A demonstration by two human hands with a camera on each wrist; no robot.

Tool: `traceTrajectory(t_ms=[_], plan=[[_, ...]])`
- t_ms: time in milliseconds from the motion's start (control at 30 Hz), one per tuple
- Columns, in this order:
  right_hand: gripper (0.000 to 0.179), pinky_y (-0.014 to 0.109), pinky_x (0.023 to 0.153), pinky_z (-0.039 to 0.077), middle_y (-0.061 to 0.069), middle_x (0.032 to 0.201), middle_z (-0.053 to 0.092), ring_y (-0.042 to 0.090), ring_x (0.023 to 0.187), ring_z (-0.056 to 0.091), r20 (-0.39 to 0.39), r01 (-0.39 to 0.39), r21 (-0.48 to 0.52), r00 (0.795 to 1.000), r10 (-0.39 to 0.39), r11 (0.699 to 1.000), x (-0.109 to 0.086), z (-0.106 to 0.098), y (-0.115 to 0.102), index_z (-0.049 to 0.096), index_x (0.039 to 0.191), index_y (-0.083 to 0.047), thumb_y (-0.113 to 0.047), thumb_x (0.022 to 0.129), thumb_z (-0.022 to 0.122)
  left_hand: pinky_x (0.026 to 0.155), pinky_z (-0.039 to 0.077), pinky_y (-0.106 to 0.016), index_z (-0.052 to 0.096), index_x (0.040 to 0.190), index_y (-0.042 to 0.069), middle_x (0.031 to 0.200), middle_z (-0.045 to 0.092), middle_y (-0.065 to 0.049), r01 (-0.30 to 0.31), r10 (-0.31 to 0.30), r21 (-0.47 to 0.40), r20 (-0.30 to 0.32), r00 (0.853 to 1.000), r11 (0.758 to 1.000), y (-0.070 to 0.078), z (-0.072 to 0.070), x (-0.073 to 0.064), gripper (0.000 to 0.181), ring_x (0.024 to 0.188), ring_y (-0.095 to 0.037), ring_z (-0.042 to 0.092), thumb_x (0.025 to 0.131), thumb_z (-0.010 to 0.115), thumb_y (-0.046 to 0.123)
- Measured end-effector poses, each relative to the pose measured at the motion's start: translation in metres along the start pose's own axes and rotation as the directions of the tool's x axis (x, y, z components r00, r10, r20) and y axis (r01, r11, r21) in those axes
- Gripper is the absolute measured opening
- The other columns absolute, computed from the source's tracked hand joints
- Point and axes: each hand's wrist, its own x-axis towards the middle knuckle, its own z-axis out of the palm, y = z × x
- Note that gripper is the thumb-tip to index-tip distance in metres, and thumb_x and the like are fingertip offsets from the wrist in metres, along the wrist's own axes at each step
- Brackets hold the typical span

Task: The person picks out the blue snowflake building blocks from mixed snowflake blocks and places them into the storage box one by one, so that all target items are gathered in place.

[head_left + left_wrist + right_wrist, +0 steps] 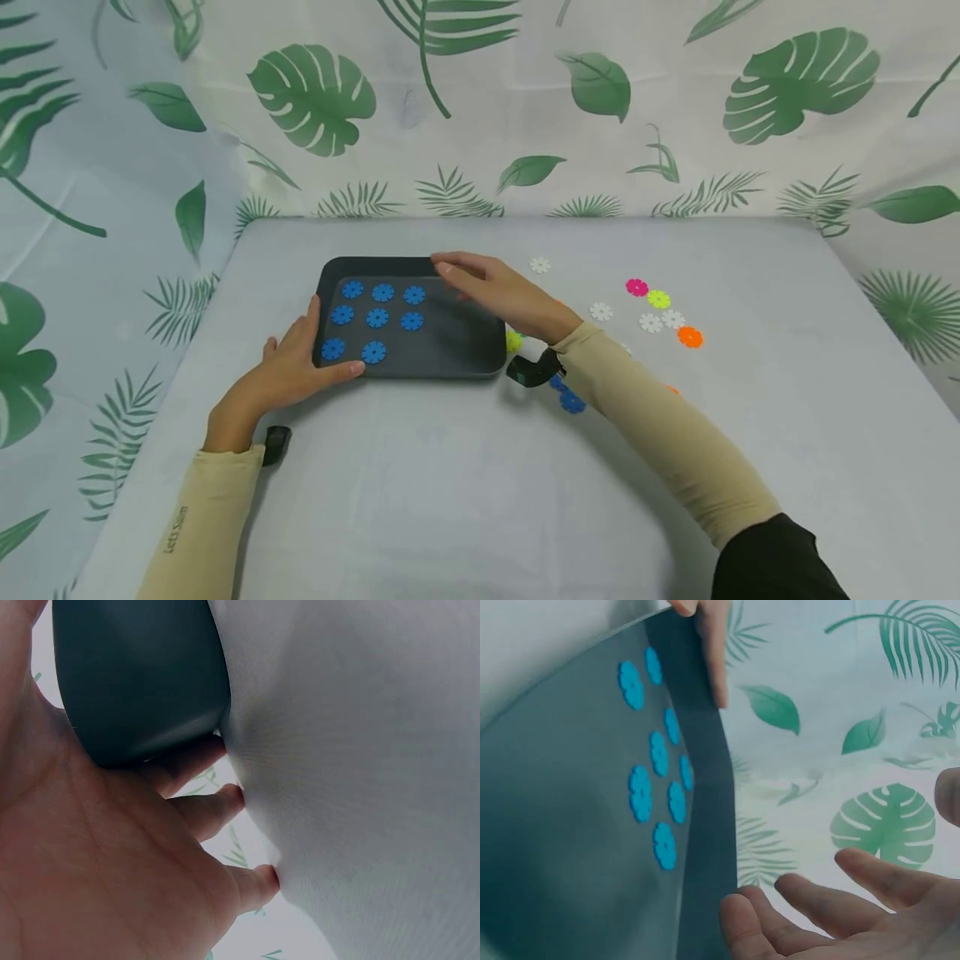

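Observation:
A dark grey baking tray (457,337) lies on the table, holding several blue notched, snowflake-like discs (377,317) in rows on its left half. My left hand (288,367) holds the tray's near left corner, thumb along the front rim and fingers beside the left wall. In the left wrist view those fingers (206,814) reach down to the cloth next to the tray. Over the tray's far right rim is my right hand (510,296), with nothing visible in its grasp. The right wrist view has its loosely extended fingers (817,907) close to the rim; contact cannot be made out.
Loose discs lie right of the tray: white (601,312), pink (637,287), yellow (658,299) and orange (690,337). Blue discs (572,402) are partly under the right wrist. A leaf-patterned curtain (465,142) stands behind the white-covered table (420,500).

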Motion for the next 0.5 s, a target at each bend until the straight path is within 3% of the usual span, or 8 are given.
traceTrajectory(t_ms=[300,500], plan=[[0.067,0.046,0.124,0.032,0.000,0.170,0.039,0.018,0.154,0.038,0.001,0.022,-0.091,1.000,-0.022,0.996,-0.016,-0.006,0.004,0.037,0.169,-0.015,-0.048,0.113,0.053,0.117,-0.009,-0.077,-0.022,0.166,0.003,0.173,-0.005,-0.034,-0.005,0.005,-0.003,0.007,1.000,1.000,-0.003,0.000,0.000,0.136,0.159,-0.054,-0.001,0.093,0.072,0.068],[0.064,0.043,0.123,0.034,-0.004,0.169,0.040,0.016,0.154,0.038,-0.005,0.028,-0.104,1.000,-0.028,0.994,-0.026,-0.008,0.005,0.038,0.168,-0.015,-0.043,0.113,0.055,0.117,-0.007,-0.078,-0.022,0.166,0.002,0.174,-0.005,-0.033,-0.010,0.010,0.010,0.004,1.000,1.000,-0.002,0.000,0.001,0.135,0.159,-0.053,0.000,0.093,0.071,0.068]])
